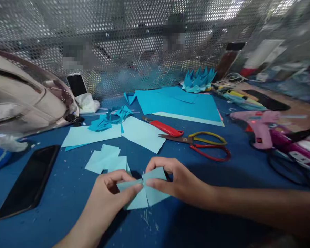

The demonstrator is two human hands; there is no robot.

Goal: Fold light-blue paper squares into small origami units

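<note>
Both hands pinch a light blue piece of paper just above the table near its front. A split runs down its middle; whether the halves still join under my thumbs I cannot tell. My left hand grips the left half between thumb and fingers. The right half is pinched by my right hand, its thumb on top. Just beyond my left hand lie small light blue paper squares, partly overlapping. Scissors with yellow and red handles rest beyond my right hand, beside a red box cutter.
Larger blue sheets and a spiky folded-paper piece lie at the back. On the right sits a pink glue gun with a cable. A black phone and a pale bag are left. A perforated metal panel stands behind.
</note>
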